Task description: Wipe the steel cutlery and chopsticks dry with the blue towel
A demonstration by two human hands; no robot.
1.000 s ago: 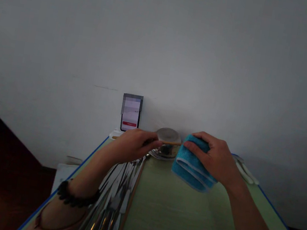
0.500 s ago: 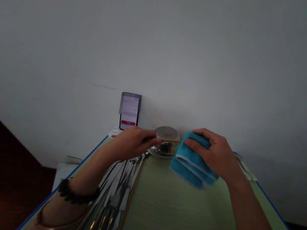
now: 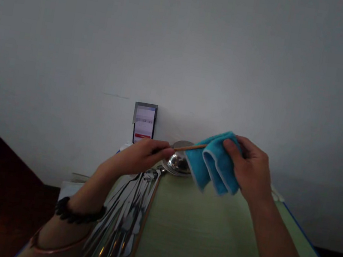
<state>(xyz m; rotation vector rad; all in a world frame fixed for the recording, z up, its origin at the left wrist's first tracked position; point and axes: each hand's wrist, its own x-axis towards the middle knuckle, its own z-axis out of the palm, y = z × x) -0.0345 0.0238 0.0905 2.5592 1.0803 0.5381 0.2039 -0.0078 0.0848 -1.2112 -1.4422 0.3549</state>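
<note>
Between finger and thumb, my left hand (image 3: 141, 154) pinches one end of a thin wooden chopstick (image 3: 189, 147). The chopstick slants up to the right, and its far end is hidden in a folded blue cloth (image 3: 222, 165) with pale edging. My right hand (image 3: 248, 166) grips the cloth around that end, thumb on the near side. Behind the chopstick an upside-down shiny metal bowl (image 3: 179, 162) stands at the back of the green table (image 3: 202, 242). Both hands are above the tabletop.
Several knives, forks and spoons (image 3: 124, 221) lie in a pile at the left. Along their right side runs another long wooden stick (image 3: 142, 232). A phone (image 3: 144, 124) leans on the wall (image 3: 202, 55). Pale items (image 3: 277, 194) lie at the right edge.
My right hand and the cloth have risen, and the cloth has turned, its folds now hanging open. The chopstick has gone from nearly level to slanting upward at the right.
</note>
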